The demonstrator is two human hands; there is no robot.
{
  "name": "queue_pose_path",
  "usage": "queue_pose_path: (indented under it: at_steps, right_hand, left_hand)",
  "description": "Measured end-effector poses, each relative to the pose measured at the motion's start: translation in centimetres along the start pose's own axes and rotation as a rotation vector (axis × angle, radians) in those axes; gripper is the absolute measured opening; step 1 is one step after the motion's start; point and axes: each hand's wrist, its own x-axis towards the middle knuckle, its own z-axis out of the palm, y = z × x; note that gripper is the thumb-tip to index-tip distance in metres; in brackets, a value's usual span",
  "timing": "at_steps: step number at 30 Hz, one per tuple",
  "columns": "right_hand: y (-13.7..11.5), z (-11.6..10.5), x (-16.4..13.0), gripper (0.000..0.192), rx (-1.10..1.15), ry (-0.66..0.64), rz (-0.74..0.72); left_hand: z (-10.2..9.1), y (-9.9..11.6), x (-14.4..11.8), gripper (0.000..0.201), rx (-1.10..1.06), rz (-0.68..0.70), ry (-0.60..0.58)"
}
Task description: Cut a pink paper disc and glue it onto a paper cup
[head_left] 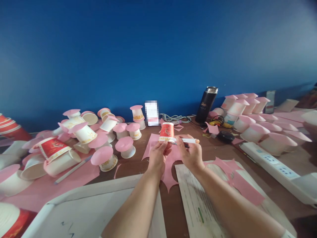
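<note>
A red paper cup (166, 131) with gold print along its rim is in my left hand (158, 156), which grips it near the rim at the table's middle. My right hand (190, 150) is closed beside it, fingertips close to the rim. Across those fingers lies a white pen-like stick (189, 140) with an orange end. A thin metallic tip and a dark loop, perhaps small scissors, show by the same fingers; they are too small to make out surely. Beneath both hands lies cut pink paper (170, 165) with scalloped edges.
Several cups topped with pink paper discs (102, 155) crowd the left, and more (277, 142) the right. A black thermos (206, 105) stands by the blue wall, near a phone (152, 114). A white power strip (279, 170) lies right; a white box lid (96, 201) is in front.
</note>
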Motion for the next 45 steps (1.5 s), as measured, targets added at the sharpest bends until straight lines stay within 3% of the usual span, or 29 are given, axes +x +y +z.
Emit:
queue_pose_path:
  at_steps: [45]
  right_hand:
    - [-0.35, 0.17, -0.03, 0.026, -0.073, 0.030, 0.045]
  left_hand:
    - [0.25, 0.46, -0.17, 0.011, -0.120, -0.038, 0.047]
